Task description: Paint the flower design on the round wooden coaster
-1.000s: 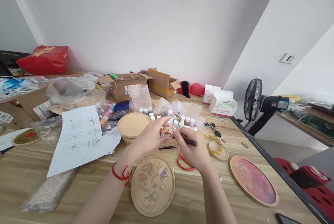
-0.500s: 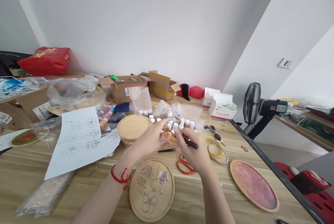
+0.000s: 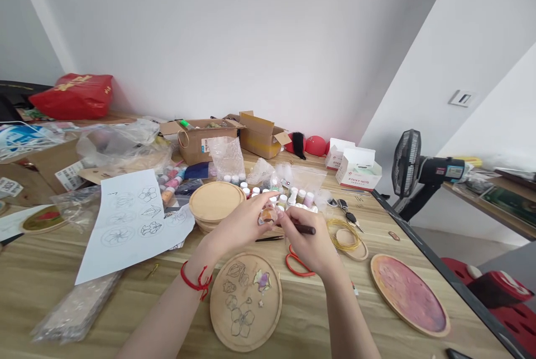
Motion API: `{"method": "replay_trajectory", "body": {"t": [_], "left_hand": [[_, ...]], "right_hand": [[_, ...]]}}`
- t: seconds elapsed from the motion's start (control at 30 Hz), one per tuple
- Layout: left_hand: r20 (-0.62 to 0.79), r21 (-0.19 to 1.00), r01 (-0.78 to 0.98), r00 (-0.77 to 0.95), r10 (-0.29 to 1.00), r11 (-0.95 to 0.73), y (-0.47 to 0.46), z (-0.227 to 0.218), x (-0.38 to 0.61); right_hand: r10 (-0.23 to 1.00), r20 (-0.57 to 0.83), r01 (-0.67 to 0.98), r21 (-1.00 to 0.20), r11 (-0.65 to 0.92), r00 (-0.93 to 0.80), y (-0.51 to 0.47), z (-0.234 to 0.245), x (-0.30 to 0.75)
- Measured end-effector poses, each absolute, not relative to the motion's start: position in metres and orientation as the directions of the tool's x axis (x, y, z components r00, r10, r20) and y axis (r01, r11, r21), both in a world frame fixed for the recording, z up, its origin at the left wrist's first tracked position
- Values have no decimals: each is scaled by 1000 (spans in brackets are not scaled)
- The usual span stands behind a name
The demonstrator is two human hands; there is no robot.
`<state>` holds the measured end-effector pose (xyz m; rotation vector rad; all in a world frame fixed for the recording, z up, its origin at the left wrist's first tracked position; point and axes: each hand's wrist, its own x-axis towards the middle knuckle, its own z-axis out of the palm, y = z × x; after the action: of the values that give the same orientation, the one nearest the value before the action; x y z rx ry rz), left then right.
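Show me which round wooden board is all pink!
The round wooden board at the far right: its whole face is pink, while the board with flower outlines and the bare stacked board show plain wood.

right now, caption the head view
Left hand holds an orange-tinted piece as right hand grips a dark-handled tool above a flower-drawn wooden board

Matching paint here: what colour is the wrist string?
The wrist string is red; head view.
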<state>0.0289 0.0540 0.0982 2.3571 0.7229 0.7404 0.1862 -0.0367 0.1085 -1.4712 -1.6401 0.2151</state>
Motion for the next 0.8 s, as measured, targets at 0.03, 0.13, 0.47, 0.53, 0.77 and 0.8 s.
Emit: {"method": "replay_trajectory", "body": {"t": [0.03,0.13,0.47,0.53,0.77,0.8], "left_hand": [[335,643,315,704,626,-698,54,98,29],[343,642,298,712,612,-707,54,97,30],[330,652,313,703,631,-690,56,100,26],[336,652,304,705,624,-695,55,98,27],[357,637,290,710,607,-715,53,99,29],[362,637,289,706,609,-714,53,100,29]], "right_hand": [[862,490,721,-643,256,131,-37,108,186],[830,531,749,-618,241,171,-35,105,187],[878,470,677,-675,294,87,-37,108,184],[865,488,715,-646,267,118,-37,107,185],[785,612,775,-541,327,95,-35,103,187],[778,624,769,-535,350,79,-35,103,187]]}}
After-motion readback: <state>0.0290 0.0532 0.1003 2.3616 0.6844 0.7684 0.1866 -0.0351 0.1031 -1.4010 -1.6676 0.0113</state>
